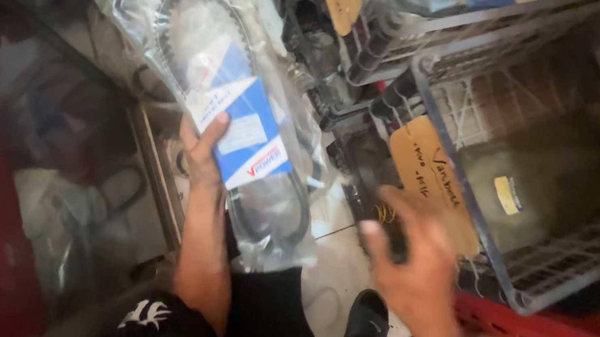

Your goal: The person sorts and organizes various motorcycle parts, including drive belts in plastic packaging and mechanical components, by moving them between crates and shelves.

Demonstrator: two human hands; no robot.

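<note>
Left hand [202, 155] clamps the bagged drive belt [232, 111], thumb on its blue-white card; belt sits at 11 o'clock from centre. Right hand [410, 266], blurred, at 4 o'clock beside the wire basket [472, 215]; grip undeterminable.

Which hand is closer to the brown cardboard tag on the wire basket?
The right hand. It is blurred just below the brown cardboard tag, by the wire basket. The left hand is farther left, holding the bagged belt.
</note>
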